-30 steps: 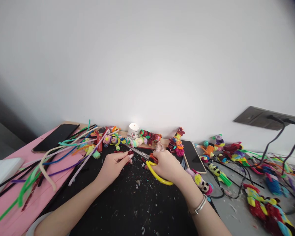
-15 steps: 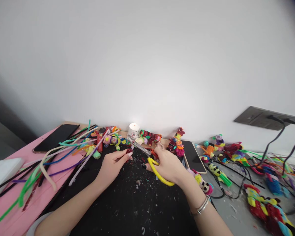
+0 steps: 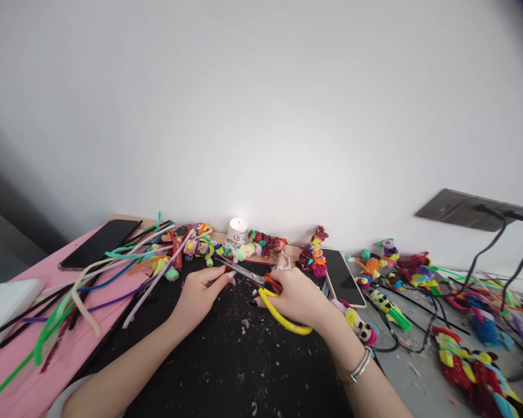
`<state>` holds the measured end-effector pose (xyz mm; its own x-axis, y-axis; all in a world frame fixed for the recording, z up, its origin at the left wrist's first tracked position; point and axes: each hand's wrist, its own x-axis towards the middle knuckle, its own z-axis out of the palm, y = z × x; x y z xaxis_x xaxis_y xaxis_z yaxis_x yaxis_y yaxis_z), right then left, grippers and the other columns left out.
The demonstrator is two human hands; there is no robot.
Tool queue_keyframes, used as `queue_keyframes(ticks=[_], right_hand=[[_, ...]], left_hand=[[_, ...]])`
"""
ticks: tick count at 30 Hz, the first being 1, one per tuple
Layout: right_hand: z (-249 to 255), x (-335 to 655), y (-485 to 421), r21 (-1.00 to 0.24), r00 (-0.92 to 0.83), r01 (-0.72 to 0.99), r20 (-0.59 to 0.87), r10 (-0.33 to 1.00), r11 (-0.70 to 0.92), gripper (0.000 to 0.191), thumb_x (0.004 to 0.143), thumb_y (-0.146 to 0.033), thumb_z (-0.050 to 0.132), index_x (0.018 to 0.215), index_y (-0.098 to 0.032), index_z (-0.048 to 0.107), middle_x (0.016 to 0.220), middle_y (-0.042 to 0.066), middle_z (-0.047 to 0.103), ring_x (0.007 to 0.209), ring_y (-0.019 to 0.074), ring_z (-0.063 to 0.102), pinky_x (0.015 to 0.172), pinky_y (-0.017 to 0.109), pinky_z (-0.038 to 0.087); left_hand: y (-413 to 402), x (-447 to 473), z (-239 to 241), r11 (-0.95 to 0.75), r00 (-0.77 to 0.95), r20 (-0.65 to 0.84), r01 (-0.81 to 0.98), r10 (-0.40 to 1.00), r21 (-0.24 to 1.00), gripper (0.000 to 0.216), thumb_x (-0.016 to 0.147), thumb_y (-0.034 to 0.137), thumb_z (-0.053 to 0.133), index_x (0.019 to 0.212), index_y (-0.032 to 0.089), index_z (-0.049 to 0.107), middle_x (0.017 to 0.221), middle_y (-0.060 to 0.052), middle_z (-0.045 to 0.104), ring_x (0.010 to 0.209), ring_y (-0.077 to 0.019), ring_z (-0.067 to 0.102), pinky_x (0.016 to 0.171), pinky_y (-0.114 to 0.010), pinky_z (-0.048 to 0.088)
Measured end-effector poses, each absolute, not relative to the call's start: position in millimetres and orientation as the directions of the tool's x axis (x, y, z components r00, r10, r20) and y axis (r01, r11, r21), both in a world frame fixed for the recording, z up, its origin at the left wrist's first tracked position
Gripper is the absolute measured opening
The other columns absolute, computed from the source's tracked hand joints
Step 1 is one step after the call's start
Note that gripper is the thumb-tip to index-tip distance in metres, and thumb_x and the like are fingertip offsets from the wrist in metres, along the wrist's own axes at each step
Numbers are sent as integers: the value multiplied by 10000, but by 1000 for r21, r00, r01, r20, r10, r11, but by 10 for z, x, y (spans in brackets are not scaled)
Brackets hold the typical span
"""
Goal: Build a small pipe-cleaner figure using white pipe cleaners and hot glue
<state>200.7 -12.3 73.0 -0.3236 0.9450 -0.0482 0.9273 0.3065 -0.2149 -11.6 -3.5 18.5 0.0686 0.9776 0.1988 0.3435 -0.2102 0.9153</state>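
In my right hand (image 3: 290,296) is a pair of scissors (image 3: 246,274) with a yellow and red handle, the fingers wrapped round the grips. Their metal blades point left and lie across the fingertips of my left hand (image 3: 204,293). That hand is closed in a pinch on a small dark red tinsel piece (image 3: 228,269), mostly hidden by the fingers and the blades. A white candle (image 3: 237,233) stands behind the blades, and pipe cleaner dolls lie on both sides of it. One red doll (image 3: 314,252) leans upright beyond my right hand.
Loose pipe cleaners (image 3: 87,290) spread over the pink surface (image 3: 76,354) at left, near a black phone (image 3: 100,244). A pale-framed tablet (image 3: 344,277) lies at right. Several dolls (image 3: 390,309) and cables fill the right side below a wall socket (image 3: 470,208). Scraps dot the black mat (image 3: 226,371).
The scissors have swung down and left, so their blades now cross the dark red piece at my left fingertips. My left hand has barely moved.
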Motion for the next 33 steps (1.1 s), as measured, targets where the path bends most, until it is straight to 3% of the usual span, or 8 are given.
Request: queue_keyframes(ticks=[5, 9, 13, 16, 24, 29, 33], right_hand=[[756, 1978, -106, -227, -286, 933, 6, 958, 280, 380, 792, -546, 603, 659, -192, 564, 626, 23, 581, 593, 159, 523, 501, 243, 265], [833, 1999, -96, -287, -211, 932, 73, 975, 223, 355, 859, -497, 536, 697, -182, 558, 640, 25, 589, 580, 143, 491, 521, 236, 284], [871, 2027, -91, -298, -177, 936, 59, 982, 186, 382, 849, -529, 534, 686, -183, 543, 643, 29, 590, 582, 145, 494, 533, 231, 298], [870, 2024, -89, -289, -177, 939, 57, 983, 185, 395, 842, -542, 537, 673, -185, 537, 630, 28, 582, 576, 147, 492, 531, 232, 298], [835, 2075, -63, -374, -203, 904, 52, 978, 208, 314, 859, -449, 547, 698, -180, 527, 651, 19, 577, 594, 144, 491, 540, 229, 317], [813, 2075, -86, -467, -257, 851, 28, 966, 239, 278, 875, -448, 526, 798, -183, 492, 749, 31, 591, 637, 147, 502, 564, 233, 347], [825, 2046, -145, -417, -246, 887, -65, 967, 197, 372, 843, -528, 533, 936, -173, 474, 862, 77, 612, 701, 188, 557, 611, 266, 379]], left_hand=[[-20, -109, 183, -104, 81, 89, 209, 993, 972, 268, 788, 415, 602, 795, 172, 714, 780, -32, 726, 766, -213, 607, 722, -275, 436], [-2, -92, 173, -24, 94, 27, -33, 995, 999, 248, 813, 401, 606, 880, 174, 678, 839, -35, 714, 810, -185, 603, 765, -268, 429], [5, -66, 139, 127, 150, -77, -365, 986, 922, 277, 806, 333, 647, 1050, 206, 610, 855, -9, 681, 728, -121, 579, 673, -229, 442], [9, -61, 113, 235, 201, -154, -487, 967, 841, 235, 769, 253, 700, 981, 198, 618, 847, 6, 660, 719, -95, 596, 720, -226, 481], [36, -68, 82, 309, 233, -215, -529, 948, 790, 228, 698, 138, 750, 870, 200, 615, 821, 18, 652, 847, -114, 647, 831, -234, 514], [23, -67, 83, 293, 262, -181, -494, 948, 819, 241, 689, 187, 752, 844, 206, 568, 856, 17, 644, 974, -165, 640, 918, -303, 483], [0, -67, 123, 207, 227, -130, -361, 965, 909, 235, 735, 285, 712, 791, 201, 500, 829, 15, 640, 912, -162, 634, 806, -278, 472]])
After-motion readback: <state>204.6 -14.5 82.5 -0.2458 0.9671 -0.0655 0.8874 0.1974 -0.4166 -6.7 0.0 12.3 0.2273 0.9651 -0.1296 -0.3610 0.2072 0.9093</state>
